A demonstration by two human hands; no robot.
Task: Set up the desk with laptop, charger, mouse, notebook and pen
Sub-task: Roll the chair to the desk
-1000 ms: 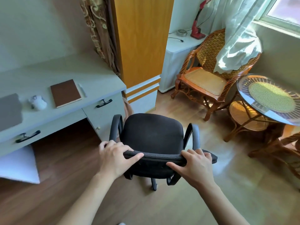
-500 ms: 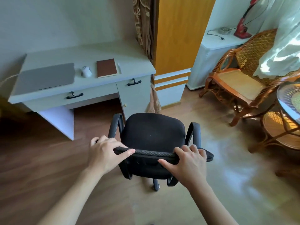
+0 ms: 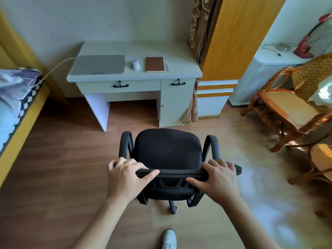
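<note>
A white desk point(image 3: 136, 49) stands against the far wall. On it lie a closed grey laptop point(image 3: 98, 64) at the left, a white mouse point(image 3: 135, 65), a brown notebook point(image 3: 155, 64) and a pale pen point(image 3: 167, 66) at the right. A light cable point(image 3: 53, 69) runs from the laptop's left side toward the bed. In front of me is a black office chair point(image 3: 168, 150). My left hand point(image 3: 127, 175) and my right hand point(image 3: 220, 178) both grip the top of its backrest.
A bed with a yellow frame point(image 3: 16, 119) lines the left side. A rattan armchair point(image 3: 287, 105) and a rattan table point(image 3: 321, 159) stand at the right. An orange wardrobe point(image 3: 237, 38) and a curtain point(image 3: 199, 29) flank the desk. Wooden floor lies between chair and desk.
The view has swung left, bringing the whole desk and the bed into sight and centring the desk ahead. My hands have stayed on the chair's backrest.
</note>
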